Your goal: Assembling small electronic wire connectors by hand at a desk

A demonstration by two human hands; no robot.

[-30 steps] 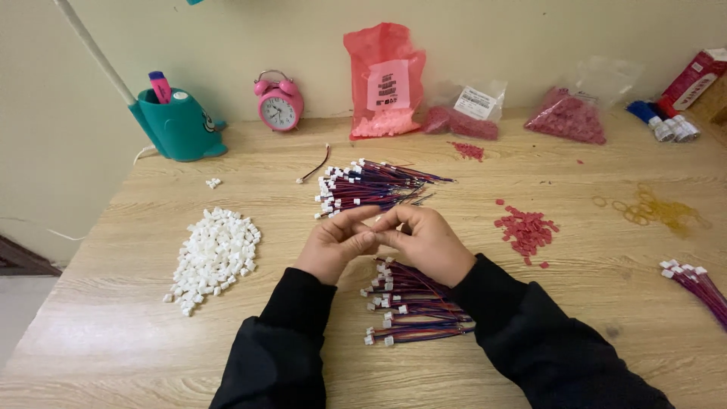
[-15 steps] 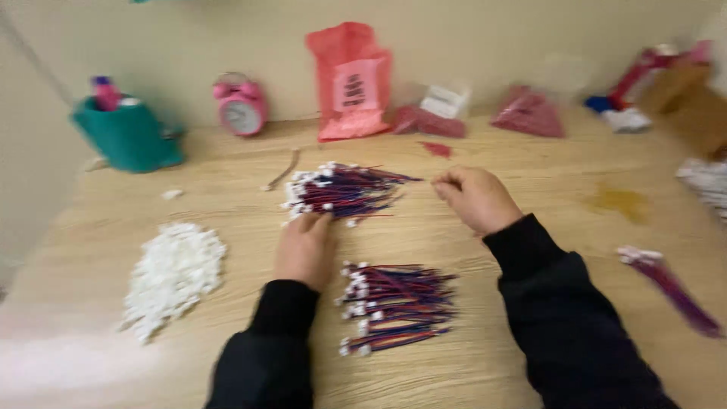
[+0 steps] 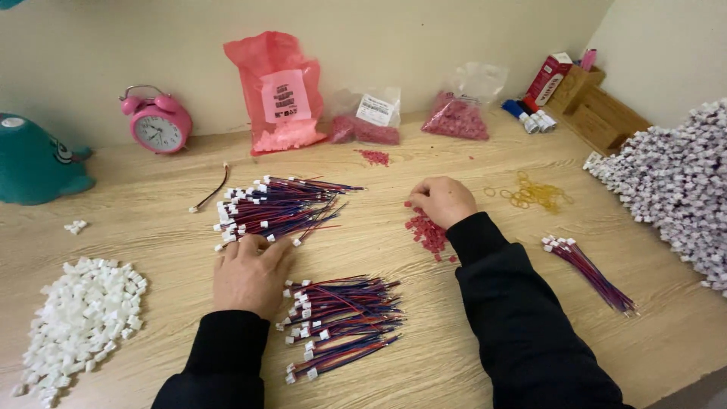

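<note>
Left hand point(image 3: 250, 274) laid flat, palm down, fingers spread and holding nothing, on the wooden desk point(image 3: 469, 318); fingertips touching the near edge of the upper bundle of red-and-blue wires point(image 3: 276, 208) with white connector ends. Second such wire bundle point(image 3: 341, 318) just beside the same hand, on its right.

Right hand point(image 3: 441, 201) curled loosely, knuckles up, fingertips down at the small red pieces point(image 3: 428, 231) scattered mid-desk (whether any piece is pinched between the fingers cannot be told). Both forearms in black sleeves.

Noted elsewhere on the desk:
- heap of white connector housings point(image 3: 79, 322), far left, well apart from both hands;
- smaller wire bunch point(image 3: 591, 273), right of the right forearm;
- yellow rubber bands point(image 3: 534, 195), beyond the right hand;
- large mound of finished wires with white ends point(image 3: 674, 182), right edge;
- pink alarm clock point(image 3: 157, 125), pink plastic bag point(image 3: 279, 95) and teal holder point(image 3: 34, 163), along the back wall.
</note>
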